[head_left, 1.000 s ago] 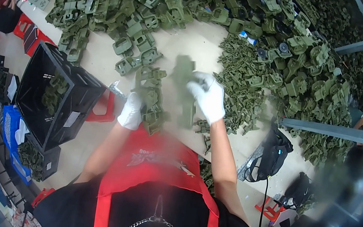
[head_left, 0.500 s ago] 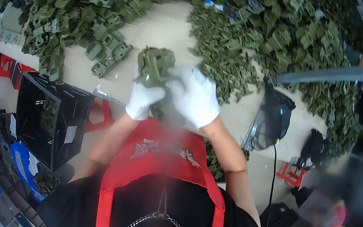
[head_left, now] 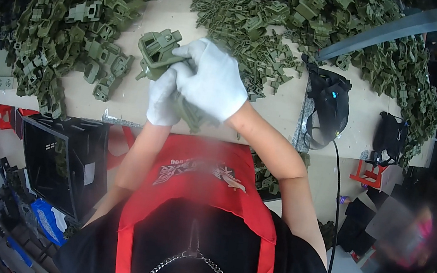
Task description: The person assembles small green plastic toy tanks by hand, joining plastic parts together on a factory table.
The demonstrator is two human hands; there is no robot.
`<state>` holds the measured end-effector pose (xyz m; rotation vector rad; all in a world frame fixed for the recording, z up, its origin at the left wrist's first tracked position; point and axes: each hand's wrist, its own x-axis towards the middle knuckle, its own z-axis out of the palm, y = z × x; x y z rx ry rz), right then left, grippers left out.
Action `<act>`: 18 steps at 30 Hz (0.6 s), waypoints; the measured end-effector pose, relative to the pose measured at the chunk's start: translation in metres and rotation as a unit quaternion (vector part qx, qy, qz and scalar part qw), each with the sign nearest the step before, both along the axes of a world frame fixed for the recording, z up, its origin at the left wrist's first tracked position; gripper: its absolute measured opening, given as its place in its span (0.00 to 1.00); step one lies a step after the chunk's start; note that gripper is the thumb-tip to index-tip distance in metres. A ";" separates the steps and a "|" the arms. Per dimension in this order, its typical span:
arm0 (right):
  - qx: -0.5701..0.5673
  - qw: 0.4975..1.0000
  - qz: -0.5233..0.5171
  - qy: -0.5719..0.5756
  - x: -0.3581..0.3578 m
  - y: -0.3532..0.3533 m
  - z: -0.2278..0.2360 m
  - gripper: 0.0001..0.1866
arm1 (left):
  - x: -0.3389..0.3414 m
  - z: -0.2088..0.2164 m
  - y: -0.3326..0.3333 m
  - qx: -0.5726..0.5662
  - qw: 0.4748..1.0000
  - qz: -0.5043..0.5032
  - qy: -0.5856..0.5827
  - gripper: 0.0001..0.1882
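Note:
An olive-green moulded plastic part (head_left: 154,54), boxy with openings in its top, is held over the table in front of me, tilted to the left. My left hand (head_left: 162,100), in a white glove, is closed around its lower side; my right hand hides some of those fingers. From the right, my gloved right hand (head_left: 213,78) grips the part's near edge with thumb and fingers bent. Another green piece (head_left: 190,114) shows blurred beneath the hands; whether it joins the held part I cannot tell.
Heaps of larger green parts (head_left: 87,15) cover the table's left and back; small green pieces (head_left: 244,38) lie beyond my hands. At right are a black mesh bag (head_left: 328,105), a black pouch (head_left: 390,134) and a grey bar (head_left: 386,37). A black crate (head_left: 64,164) stands lower left.
Both hands have lifted the green part farther up and left in view, and it has turned so its openings show. My right hand has closed in over the left. The whole view has shifted slightly.

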<state>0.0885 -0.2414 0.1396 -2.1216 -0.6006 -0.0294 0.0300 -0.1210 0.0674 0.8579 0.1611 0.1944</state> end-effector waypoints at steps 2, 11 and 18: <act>0.016 0.992 0.063 0.109 0.009 -0.013 0.004 0.26 | 0.003 0.003 0.001 0.015 1.000 -0.007 -0.008 0.30; 0.327 0.865 0.014 0.379 -0.035 -0.044 -0.030 0.37 | -0.008 0.020 -0.014 0.015 0.998 -0.017 0.064 0.28; -0.183 0.948 0.216 0.149 -0.024 -0.092 0.005 0.34 | -0.029 0.102 0.014 0.636 0.734 -0.224 0.076 0.26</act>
